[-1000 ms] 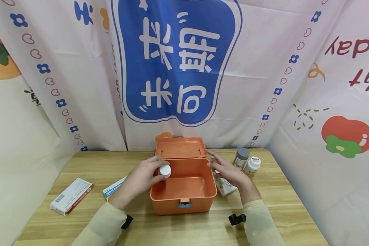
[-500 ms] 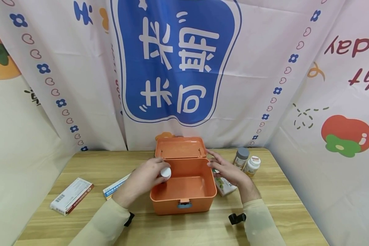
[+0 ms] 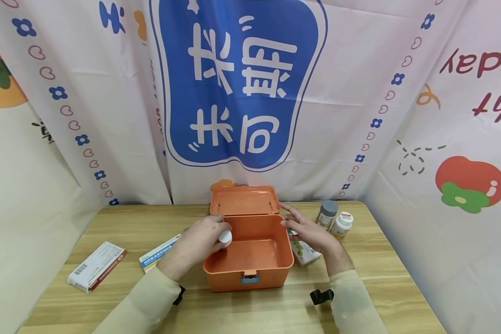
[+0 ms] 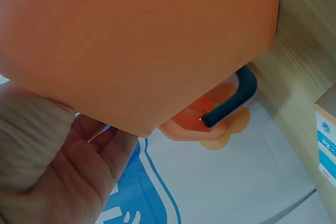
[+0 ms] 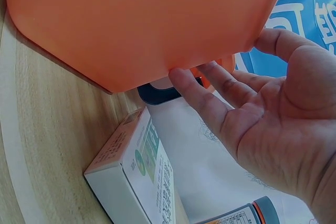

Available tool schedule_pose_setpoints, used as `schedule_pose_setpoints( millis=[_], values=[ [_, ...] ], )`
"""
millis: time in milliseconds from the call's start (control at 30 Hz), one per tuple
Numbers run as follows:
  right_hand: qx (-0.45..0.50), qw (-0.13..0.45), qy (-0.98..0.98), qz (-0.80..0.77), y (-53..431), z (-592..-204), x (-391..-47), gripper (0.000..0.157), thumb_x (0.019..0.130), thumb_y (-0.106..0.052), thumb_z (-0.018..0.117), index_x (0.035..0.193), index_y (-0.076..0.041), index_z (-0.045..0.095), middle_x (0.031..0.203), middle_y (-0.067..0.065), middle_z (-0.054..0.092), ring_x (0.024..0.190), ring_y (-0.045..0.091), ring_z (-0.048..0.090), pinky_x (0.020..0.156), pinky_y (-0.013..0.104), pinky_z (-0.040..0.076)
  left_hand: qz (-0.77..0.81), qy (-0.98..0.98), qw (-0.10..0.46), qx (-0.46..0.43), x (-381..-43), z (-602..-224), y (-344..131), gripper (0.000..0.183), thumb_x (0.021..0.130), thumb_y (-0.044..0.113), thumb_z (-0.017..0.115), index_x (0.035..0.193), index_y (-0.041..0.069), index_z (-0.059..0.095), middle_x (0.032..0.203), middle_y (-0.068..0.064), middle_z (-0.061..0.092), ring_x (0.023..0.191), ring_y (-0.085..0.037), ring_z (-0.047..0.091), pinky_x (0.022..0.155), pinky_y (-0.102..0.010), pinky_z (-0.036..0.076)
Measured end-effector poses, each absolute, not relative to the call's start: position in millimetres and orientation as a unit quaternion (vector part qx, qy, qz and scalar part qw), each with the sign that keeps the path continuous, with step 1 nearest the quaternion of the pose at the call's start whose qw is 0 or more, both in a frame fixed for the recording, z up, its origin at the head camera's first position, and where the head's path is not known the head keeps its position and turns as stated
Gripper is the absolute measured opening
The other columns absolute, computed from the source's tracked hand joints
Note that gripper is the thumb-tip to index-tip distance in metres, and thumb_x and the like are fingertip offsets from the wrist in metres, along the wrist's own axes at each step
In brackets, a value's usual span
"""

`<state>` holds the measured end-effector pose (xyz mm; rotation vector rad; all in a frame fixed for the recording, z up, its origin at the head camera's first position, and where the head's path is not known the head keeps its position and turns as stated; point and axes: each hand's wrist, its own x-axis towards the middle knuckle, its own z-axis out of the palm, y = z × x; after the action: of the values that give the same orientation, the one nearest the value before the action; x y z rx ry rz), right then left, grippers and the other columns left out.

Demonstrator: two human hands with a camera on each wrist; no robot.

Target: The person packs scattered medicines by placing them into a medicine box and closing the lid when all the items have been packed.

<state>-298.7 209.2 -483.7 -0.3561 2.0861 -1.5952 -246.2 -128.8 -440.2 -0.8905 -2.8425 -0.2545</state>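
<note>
An orange lidded box (image 3: 248, 280) stands on the table with its lid (image 3: 245, 201) tipped back. My left hand (image 3: 198, 243) reaches over its left rim and grips a small bottle by its side, the white cap (image 3: 225, 236) facing up inside the box. The bottle's body is hidden by the hand and, in the left wrist view, by the box wall. My right hand (image 3: 311, 232) touches the box's back right corner, its fingers (image 5: 197, 95) fairly straight against the wall. Beside that hand lies a white and green medicine box (image 5: 142, 174).
A white and red medicine box (image 3: 97, 266) lies on the left of the wooden table (image 3: 250, 311). A blue and white box (image 3: 158, 253) is partly under my left forearm. A grey-capped bottle (image 3: 327, 215) and a white-capped bottle (image 3: 342, 226) stand at the back right.
My left hand has turned over the rim and moved slightly right and down with the bottle, so less of the white cap shows. The right hand and box have stayed put.
</note>
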Motion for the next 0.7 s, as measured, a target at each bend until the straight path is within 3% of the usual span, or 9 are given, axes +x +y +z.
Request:
schedule_pose_setpoints(
  millis=[367,700],
  values=[
    [-0.13,0.245,0.764,-0.583,210,-483,-298,0.07,0.11,-0.038,0.055,0.169,-0.039,0.016,0.17,0.015,0.035,0.153,0.037,0.045,0.118,0.057,0.048,-0.06,-0.954,0.064,-0.285,-247,-437,-124,0.021,0.081,0.015,0.092,0.093,0.019,0.075,0.091,0.003,0.065,0.077,-0.014,0.058,0.074,-0.031,0.056],
    [-0.124,0.244,0.765,-0.582,211,-483,-298,0.071,0.109,-0.039,0.057,0.168,-0.041,0.018,0.17,0.012,0.038,0.152,0.036,0.046,0.118,0.057,0.049,-0.045,-0.962,0.046,-0.266,-248,-436,-117,0.018,0.083,0.007,0.087,0.093,0.017,0.076,0.093,0.002,0.067,0.079,-0.015,0.057,0.071,-0.03,0.056]
  ],
)
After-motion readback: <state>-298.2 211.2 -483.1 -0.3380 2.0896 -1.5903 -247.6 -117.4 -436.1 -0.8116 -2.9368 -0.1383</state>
